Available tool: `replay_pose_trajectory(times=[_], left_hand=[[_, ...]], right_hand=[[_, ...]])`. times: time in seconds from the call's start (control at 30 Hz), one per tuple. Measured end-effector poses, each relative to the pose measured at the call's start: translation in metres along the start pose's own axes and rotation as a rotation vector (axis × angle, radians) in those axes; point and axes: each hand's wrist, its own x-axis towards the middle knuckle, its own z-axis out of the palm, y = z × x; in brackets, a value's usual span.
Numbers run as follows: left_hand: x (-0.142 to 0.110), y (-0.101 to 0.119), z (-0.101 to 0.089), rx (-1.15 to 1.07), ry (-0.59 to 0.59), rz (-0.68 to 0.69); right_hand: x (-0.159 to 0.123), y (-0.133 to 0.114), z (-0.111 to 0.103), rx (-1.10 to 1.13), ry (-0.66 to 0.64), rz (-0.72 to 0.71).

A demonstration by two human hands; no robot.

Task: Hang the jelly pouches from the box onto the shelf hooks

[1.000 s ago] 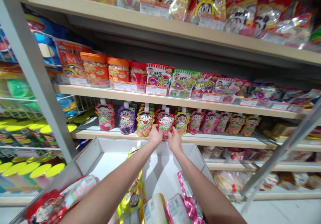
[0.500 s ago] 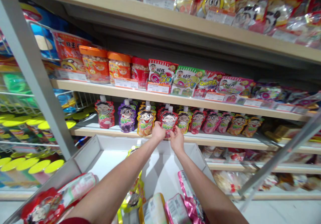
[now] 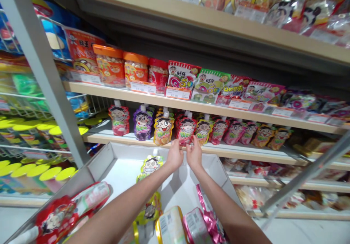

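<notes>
A red spouted jelly pouch [image 3: 186, 126] with a cartoon face stands upright in a row on the shelf. At its lower left edge are the curled fingers of my left hand [image 3: 175, 156]. My right hand [image 3: 194, 154] pinches at its lower right edge; the exact contact under the fingertips is partly hidden. To the left stand an orange-yellow pouch [image 3: 163, 128] and a purple pouch [image 3: 143, 124]. A yellow pouch [image 3: 203, 129] is close on the right. Below my arms, an open white box [image 3: 120, 167] holds a yellow-green pouch [image 3: 151, 165].
More packs lie in the box, including a red pack [image 3: 56, 216] and a pink pack [image 3: 209, 215]. Candy bags and jars [image 3: 109, 65] line the shelf above. A grey upright post [image 3: 50, 69] stands left, and a slanted metal bar [image 3: 308, 180] crosses on the right.
The red pouch now stands further back, level with its row. Both hands have slid down to its lower edges. The view has shifted slightly, showing more of the yellow-green pouch in the box.
</notes>
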Motion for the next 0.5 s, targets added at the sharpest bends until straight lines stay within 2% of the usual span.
replay_pose_trajectory(times=[0.1, 0.2, 0.3, 0.4, 0.5], left_hand=[[0.001, -0.007, 0.0, -0.002, -0.072, -0.05], [0.012, -0.008, 0.001, -0.059, -0.065, -0.121], [0.023, -0.007, 0.002, -0.047, -0.079, -0.126], [0.025, -0.006, 0.0, -0.031, -0.119, -0.11], [0.014, -0.014, -0.014, -0.095, -0.159, -0.138]], right_hand=[[-0.009, -0.004, 0.001, -0.029, -0.063, -0.019], [-0.009, -0.005, 0.009, -0.049, -0.083, -0.027], [-0.001, -0.007, 0.015, -0.074, -0.099, -0.013], [0.005, -0.013, 0.011, -0.116, -0.133, 0.021], [-0.006, -0.019, 0.002, -0.115, -0.144, -0.021]])
